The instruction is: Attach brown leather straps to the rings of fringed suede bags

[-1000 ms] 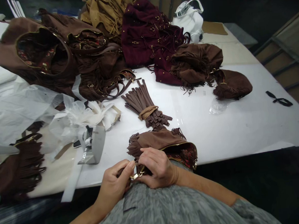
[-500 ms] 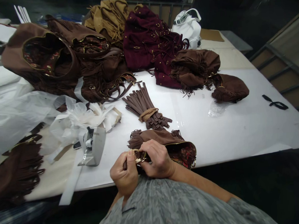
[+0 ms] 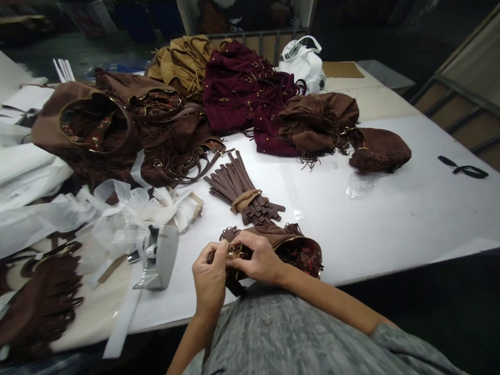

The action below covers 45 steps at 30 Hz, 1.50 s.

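Brown bag (image 3: pixel 279 236) sits at the near edge of the table (image 3: pixel 364 231), right up against the person's front. It's a small, soft, suede-looking thing, kinda slouchy, with stringy fringe along the far side. A gold-coloured zip edges the mouth, which gapes toward the right and shows a dark lining with a red pattern. There's a shiny gold clip (image 3: pixel 233 251) at its left end, too small to make out in detail.

Left hand (image 3: pixel 211 269) has thumb and bent fingers pinched on that clip. Right hand (image 3: pixel 260 259) is gripping the bag's left end just beside it, fingers curled over; can't tell exactly what's under the fingertips. A dark strip (image 3: pixel 236 288) hangs below the hands.

Just past the bag is a bunch of brown straps (image 3: pixel 237 182) tied with a tan band (image 3: pixel 246 200), and a grey tape dispenser (image 3: pixel 167 256) is off to the left.
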### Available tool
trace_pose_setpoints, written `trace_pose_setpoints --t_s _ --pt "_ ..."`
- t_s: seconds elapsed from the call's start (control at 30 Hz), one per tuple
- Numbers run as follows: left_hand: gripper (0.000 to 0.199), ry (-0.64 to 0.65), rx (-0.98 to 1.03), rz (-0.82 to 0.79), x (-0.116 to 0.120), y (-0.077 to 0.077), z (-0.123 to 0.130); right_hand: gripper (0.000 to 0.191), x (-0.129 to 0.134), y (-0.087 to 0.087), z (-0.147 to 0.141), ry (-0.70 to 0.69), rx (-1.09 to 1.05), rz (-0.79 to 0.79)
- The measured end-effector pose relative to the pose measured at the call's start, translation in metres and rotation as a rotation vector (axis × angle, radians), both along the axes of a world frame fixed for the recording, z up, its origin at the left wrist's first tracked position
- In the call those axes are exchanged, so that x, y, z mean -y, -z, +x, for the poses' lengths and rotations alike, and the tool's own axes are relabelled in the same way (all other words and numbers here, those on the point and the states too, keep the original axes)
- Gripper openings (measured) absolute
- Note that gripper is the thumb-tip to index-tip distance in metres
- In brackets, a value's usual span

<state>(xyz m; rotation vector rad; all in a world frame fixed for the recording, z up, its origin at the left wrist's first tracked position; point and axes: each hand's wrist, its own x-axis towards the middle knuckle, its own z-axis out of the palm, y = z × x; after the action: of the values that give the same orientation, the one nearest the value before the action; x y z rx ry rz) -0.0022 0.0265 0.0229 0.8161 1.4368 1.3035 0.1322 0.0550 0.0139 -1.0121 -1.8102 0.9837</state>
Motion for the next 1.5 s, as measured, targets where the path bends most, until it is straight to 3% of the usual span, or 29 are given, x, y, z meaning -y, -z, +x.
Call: trace_pose_setpoints --t_s 0.07,0.2,0.27,0.37,0.47,0.53,0.7,0.8,0.97,1.2,1.5 --pt "0.026 0.072 0.200 -0.040 0.001 0.004 0.001 0.020 -0.001 0.002 0.006 0.030 -0.058 -0.003" --pt "0.045 0.104 0.430 -0.073 0.014 0.020 0.015 0.022 -0.013 0.008 0.029 -0.007 -0.101 -0.088" --pt "0.041 0.078 0.403 -0.049 0.021 0.027 0.023 0.023 -0.019 0.014 0.039 -0.081 -0.145 -0.179" --pt "0.035 0.087 0.185 0.000 0.026 0.029 0.028 0.023 -0.020 0.025 0.048 -0.164 -0.212 -0.289" --pt "0.032 0.167 -0.063 0.006 0.022 0.020 0.022 0.023 -0.016 0.024 0.055 -0.227 -0.208 -0.335" --pt "0.033 0.272 -0.125 -0.001 0.018 0.010 0.016 0.024 -0.016 0.014 0.064 -0.333 -0.182 -0.350" --pt "0.035 0.624 -0.081 -0.119 0.014 -0.010 0.010 0.025 -0.028 -0.027 0.099 -0.653 -0.049 -0.464" --pt "0.037 0.805 -0.038 -0.176 0.013 -0.018 0.014 0.022 -0.031 -0.039 0.112 -0.667 0.060 -0.466" --pt "0.042 0.944 -0.052 -0.258 0.009 -0.028 0.024 0.044 -0.025 -0.034 0.118 -0.560 0.102 -0.482" --pt "0.043 1.014 -0.079 -0.281 0.004 -0.031 0.035 0.059 -0.017 -0.026 0.124 -0.620 0.084 -0.506" --pt "0.042 1.241 -0.012 -0.447 -0.015 -0.038 0.030 0.069 -0.019 -0.016 0.125 -0.765 0.017 -0.583"
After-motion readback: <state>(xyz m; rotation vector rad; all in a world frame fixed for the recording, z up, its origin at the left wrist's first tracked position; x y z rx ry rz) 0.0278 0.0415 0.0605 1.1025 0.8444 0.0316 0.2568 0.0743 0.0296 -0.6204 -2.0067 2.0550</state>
